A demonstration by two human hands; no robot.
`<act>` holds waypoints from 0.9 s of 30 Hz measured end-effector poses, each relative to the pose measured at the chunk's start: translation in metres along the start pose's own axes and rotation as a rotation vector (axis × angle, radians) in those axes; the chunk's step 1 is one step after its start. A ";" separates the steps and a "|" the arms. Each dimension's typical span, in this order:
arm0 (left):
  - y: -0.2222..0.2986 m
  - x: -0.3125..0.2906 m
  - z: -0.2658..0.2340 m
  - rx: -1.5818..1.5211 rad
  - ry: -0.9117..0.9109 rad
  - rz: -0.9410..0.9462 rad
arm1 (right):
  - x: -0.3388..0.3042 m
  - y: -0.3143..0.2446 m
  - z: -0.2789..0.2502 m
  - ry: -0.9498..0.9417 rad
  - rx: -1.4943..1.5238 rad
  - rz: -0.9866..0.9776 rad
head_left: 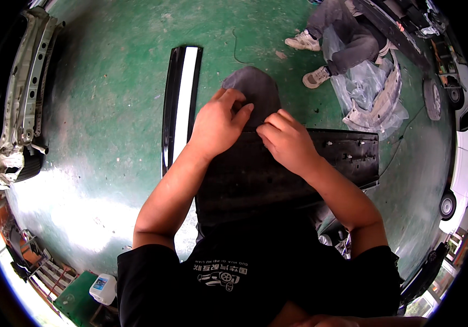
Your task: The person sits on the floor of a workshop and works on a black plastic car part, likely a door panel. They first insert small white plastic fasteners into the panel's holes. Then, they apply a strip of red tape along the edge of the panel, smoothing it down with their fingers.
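A long black panel [277, 169], which looks like a car trim piece, lies across my lap with several small clips [348, 156] along its right part. My left hand [216, 124] hovers over the panel's far edge beside my grey-trousered knee [256, 82], its fingers curled in and the thumb close to them. Over the same edge, a little to the right, my right hand [287, 140] has its fingertips pinched together. Anything between the fingers of either hand is too small or hidden to name.
A black-and-white trim strip [186, 92] lies on the green floor to my left. Far right, a person in dark trousers [348, 46] sits by plastic sheeting [362, 82] and a curved part [381, 101]. A metal car frame part [27, 82] stands at left; a white jug [103, 289] is lower left.
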State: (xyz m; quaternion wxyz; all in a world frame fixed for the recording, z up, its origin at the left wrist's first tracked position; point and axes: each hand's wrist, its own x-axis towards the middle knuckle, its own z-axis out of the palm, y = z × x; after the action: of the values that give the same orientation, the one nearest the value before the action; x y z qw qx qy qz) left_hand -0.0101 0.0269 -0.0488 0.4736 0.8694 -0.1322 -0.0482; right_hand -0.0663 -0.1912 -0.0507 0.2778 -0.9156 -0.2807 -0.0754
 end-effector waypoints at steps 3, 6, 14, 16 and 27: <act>-0.002 0.001 0.000 -0.003 -0.006 0.000 | 0.009 0.007 -0.001 -0.088 -0.009 -0.069; -0.005 0.000 0.002 -0.009 0.013 0.030 | 0.015 0.022 -0.002 -0.176 0.016 -0.135; 0.001 -0.004 -0.001 -0.031 -0.010 -0.031 | 0.003 0.051 -0.020 -0.083 0.404 0.285; 0.002 -0.006 -0.005 -0.037 -0.008 -0.044 | 0.012 0.056 -0.039 -0.041 0.365 0.692; -0.007 -0.002 0.002 -0.451 0.166 -0.066 | 0.002 0.010 0.001 0.013 0.314 0.192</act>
State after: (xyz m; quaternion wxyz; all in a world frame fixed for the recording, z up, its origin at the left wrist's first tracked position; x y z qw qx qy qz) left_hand -0.0111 0.0296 -0.0557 0.6630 0.7466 -0.0504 -0.0204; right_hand -0.0590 -0.1969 -0.0556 0.4252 -0.8830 -0.1986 -0.0099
